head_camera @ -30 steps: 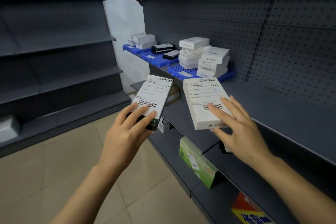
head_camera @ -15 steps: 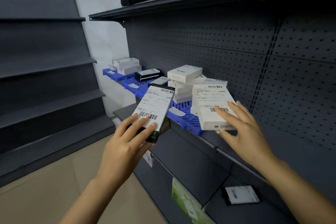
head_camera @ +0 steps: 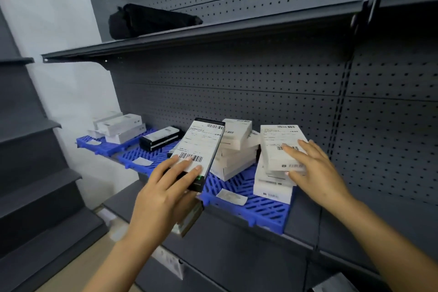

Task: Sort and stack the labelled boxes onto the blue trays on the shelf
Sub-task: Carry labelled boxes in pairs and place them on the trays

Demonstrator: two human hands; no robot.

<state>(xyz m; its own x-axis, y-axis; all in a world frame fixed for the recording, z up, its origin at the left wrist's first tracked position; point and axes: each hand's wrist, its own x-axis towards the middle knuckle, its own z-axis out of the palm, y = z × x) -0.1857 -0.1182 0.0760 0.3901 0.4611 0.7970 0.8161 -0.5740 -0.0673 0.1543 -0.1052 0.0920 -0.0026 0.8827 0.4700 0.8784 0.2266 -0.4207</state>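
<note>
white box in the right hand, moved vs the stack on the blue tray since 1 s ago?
Yes. The white box went from the shelf's near side to above the right-hand stack on the blue tray.

Labelled boxes (head_camera: 280,147) in both hands

Matt dark perforated metal shelf (head_camera: 237,92), glossy blue slatted plastic trays (head_camera: 265,211), smooth white cardboard boxes (head_camera: 237,156) with paper labels.

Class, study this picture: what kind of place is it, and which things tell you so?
Probably a stockroom or shop storage area: dark metal shelving with a pegboard back, blue trays on the shelf, and stacks of barcode-labelled boxes.
</note>
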